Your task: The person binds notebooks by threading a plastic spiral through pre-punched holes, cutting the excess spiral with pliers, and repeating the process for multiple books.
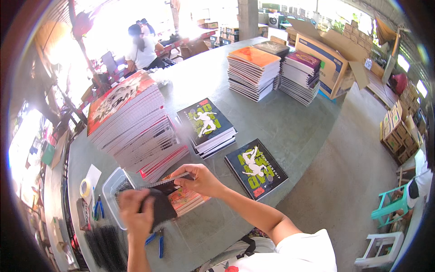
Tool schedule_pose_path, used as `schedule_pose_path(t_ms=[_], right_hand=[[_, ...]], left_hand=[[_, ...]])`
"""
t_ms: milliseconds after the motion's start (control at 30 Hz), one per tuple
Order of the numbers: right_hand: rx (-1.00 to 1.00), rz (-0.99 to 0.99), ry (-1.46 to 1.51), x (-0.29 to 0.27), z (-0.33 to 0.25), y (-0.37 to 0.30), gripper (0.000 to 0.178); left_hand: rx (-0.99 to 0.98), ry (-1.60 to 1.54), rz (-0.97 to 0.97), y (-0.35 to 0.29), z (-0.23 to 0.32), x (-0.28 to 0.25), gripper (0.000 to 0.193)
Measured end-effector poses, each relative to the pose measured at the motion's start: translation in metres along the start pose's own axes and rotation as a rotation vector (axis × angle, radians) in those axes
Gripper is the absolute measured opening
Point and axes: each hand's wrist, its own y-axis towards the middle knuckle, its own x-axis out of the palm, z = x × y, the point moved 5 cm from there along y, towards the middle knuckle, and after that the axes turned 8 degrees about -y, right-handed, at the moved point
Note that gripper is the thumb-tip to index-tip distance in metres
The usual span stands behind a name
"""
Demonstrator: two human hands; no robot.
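My right hand (201, 181) pinches the upper edge of a dark spiral notebook (162, 209), held tilted over a low stack of orange notebooks (190, 204). My left hand (137, 215), smeared by motion, has its fingers around the notebook's dark, flexed left part. Just behind the left hand lies a clear plastic container (108, 192) with black wire bindings in it. Blue-handled pliers (161, 242) rest on the table by my left forearm. To the right lies a single navy, green and white spiral notebook (256, 168).
A tall leaning notebook stack (136, 122) stands left, beside a shorter navy stack (208, 122). Orange (253, 70) and maroon stacks (300, 75) sit farther back, near an open carton (324, 63). Tape (85, 187), more pliers (98, 208) and black coils (106, 247) lie left.
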Motion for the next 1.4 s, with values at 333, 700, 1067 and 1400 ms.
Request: schedule_pose_path(t_ms=[333,700,1067,1400], right_hand=[[0.034,-0.014,0.154,0.004,0.010,-0.004,0.020],[0.113,0.024,0.241,0.002,0.021,-0.004,0.047],[-0.169,0.100,-0.086,0.009,0.000,0.001,0.017],[0.094,0.113,0.007,-0.007,0.020,-0.013,0.019]], left_hand=[[-0.185,-0.122,0.350,0.007,-0.003,-0.006,0.026],[0.066,-0.133,-0.218,0.009,0.031,0.054,0.020],[-0.140,-0.223,-0.342,-0.087,0.016,0.106,0.021],[0.134,0.004,-0.149,0.023,0.032,0.064,0.015]])
